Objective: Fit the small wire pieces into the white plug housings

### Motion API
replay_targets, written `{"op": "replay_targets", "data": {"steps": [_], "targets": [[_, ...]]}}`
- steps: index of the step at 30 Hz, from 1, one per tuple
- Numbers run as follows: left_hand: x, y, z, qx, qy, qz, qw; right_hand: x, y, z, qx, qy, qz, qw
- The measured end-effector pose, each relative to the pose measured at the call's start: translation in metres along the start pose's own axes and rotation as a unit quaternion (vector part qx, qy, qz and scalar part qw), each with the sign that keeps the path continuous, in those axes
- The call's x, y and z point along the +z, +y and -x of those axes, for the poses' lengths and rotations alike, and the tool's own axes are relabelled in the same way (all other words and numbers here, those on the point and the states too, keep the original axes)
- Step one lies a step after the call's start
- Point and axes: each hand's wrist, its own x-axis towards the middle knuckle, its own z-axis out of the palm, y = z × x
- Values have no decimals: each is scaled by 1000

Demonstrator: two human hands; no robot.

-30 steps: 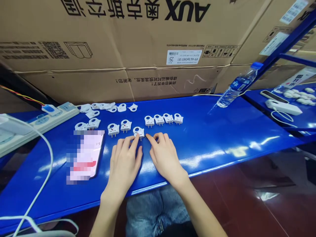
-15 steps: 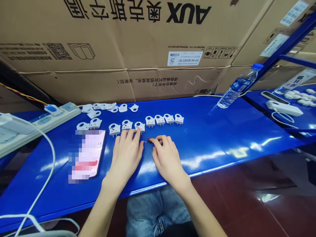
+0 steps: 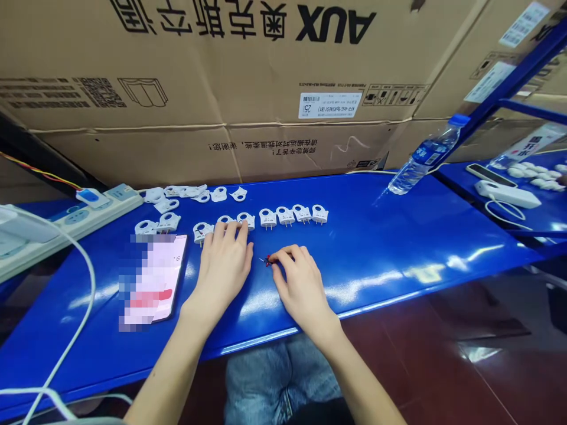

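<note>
My right hand (image 3: pixel 301 277) pinches a small red-and-black electronic part (image 3: pixel 267 260) between thumb and finger, just above the blue tabletop. A thin pale lead sticks out of its left side; the rest is too small to make out. My left hand (image 3: pixel 225 257) is stretched forward, palm down, fingers extended over the row of white plug housings. Its fingertips reach one two-pin plug housing (image 3: pixel 245 221) and partly cover another housing (image 3: pixel 227 220). Left of them stands a further plug housing (image 3: pixel 202 231), and several more plug housings (image 3: pixel 286 215) stand in line to the right.
Loose white ring-shaped covers (image 3: pixel 219 194) lie behind the row. A phone (image 3: pixel 170 277) and a power strip (image 3: pixel 75 218) are on the left, with a white cable. A water bottle (image 3: pixel 427 156) leans at the back right. Cardboard boxes (image 3: pixel 266 106) wall off the back.
My left hand has moved slightly forward and left, its fingers now over the plug housings. The right hand has drawn slightly down, still holding the red-and-black part.
</note>
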Motion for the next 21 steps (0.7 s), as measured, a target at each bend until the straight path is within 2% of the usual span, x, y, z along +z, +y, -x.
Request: {"op": "replay_targets", "data": {"steps": [12,21], "targets": [[2,13,-26,56,25,10,998,0,1,0,11,14,-39,999],[5,11,-15,53,46,77,995,-4,2,-1,40,33,-121,991]]}}
